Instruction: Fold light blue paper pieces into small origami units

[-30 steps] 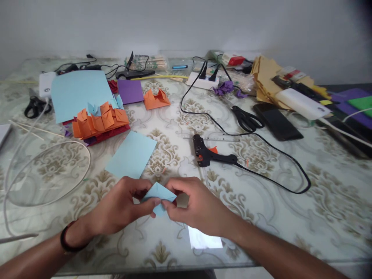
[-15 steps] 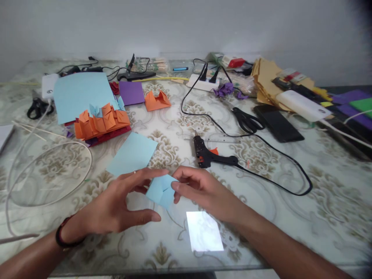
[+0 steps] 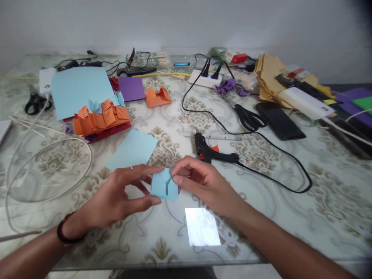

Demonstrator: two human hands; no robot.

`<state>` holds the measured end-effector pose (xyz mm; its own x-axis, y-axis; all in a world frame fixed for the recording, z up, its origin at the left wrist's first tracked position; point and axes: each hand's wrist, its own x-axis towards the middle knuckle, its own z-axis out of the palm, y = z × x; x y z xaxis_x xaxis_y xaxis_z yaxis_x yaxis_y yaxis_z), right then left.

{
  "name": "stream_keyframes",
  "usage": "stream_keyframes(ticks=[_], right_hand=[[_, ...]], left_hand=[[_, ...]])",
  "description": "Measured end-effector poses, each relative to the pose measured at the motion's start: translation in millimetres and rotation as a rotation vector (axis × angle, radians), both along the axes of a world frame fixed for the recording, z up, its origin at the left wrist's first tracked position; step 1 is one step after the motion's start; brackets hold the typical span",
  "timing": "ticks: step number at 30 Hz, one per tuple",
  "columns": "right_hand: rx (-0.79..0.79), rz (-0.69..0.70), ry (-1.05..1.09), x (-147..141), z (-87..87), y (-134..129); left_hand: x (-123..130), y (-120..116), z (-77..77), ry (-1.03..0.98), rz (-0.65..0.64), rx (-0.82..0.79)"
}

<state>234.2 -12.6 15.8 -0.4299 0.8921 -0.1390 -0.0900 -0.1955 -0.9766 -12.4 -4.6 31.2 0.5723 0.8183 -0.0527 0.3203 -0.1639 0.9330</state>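
Note:
Between my hands is a small folded light-blue paper, roughly square, with a slit-like gap between its folds. My left hand grips its left side, thumb at the lower edge and index finger along the top. On the right side, my right hand pinches the paper between thumb and fingers. Just beyond my left hand lies a flat light-blue sheet. Farther left stands a row of folded orange paper pieces, with some light-blue ones among them. A single folded orange piece rests by a purple paper square.
A black glue gun lies beyond my right hand, its cord looping right. Black scissors and a dark phone are at the right. A white power strip sits at the back. A white cable curls on the left.
The folded light-blue paper has turned to sit squarer to me, and its gap shows more plainly. My left thumb has come up onto its lower edge.

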Motion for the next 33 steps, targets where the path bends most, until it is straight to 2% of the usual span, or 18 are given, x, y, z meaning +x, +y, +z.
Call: stream_keyframes(ticks=[5,13,24,28,33], right_hand=[[0.078,0.034,-0.084,0.5,3.0,-6.0],[0.091,0.028,-0.134,0.1,3.2,-5.2],[0.079,0.003,-0.063,0.9,-0.1,-2.8],[0.154,-0.040,-0.107,0.0,-1.5,-2.9],[0.245,-0.044,-0.239,0.3,-3.8,-5.0]], left_hand=[[-2.4,1.0,-2.8,-0.043,0.055,-0.114],[-2.4,1.5,-4.5,-0.071,0.070,-0.180],[-0.2,0.4,-2.4,-0.125,0.017,-0.147],[-0.3,0.8,-4.7,-0.154,-0.014,-0.169],[1.0,1.4,-10.9,-0.100,0.086,-0.169]])
